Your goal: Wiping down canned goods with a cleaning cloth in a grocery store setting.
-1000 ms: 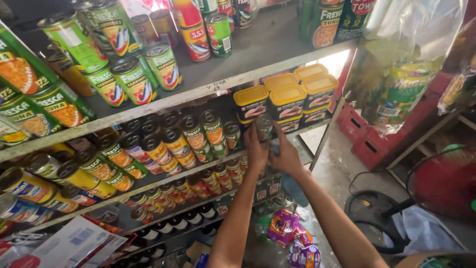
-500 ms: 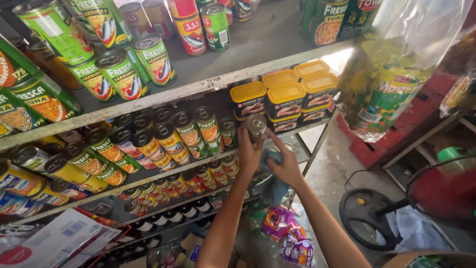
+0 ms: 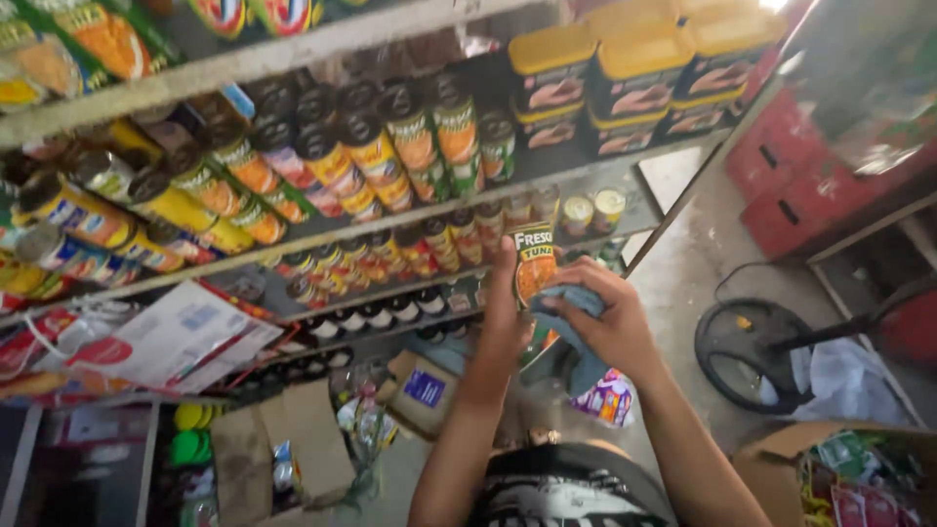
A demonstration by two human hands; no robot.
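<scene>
Left hand (image 3: pixel 506 317) fingers wrap tight round an orange can (image 3: pixel 534 268); right hand (image 3: pixel 605 327) fingers press a grey cloth (image 3: pixel 571 327) flat against it.

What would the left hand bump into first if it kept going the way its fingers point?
Probably the small cans on the shelf just beyond the left hand, though depth is hard to judge.

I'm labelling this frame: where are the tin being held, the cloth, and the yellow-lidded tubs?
tin (image 3: pixel 534 265), head view, on its orange label.
cloth (image 3: pixel 571 327), head view, on its blue-grey fold under the right hand.
yellow-lidded tubs (image 3: pixel 644 54), head view, on one tub's lid.
</scene>
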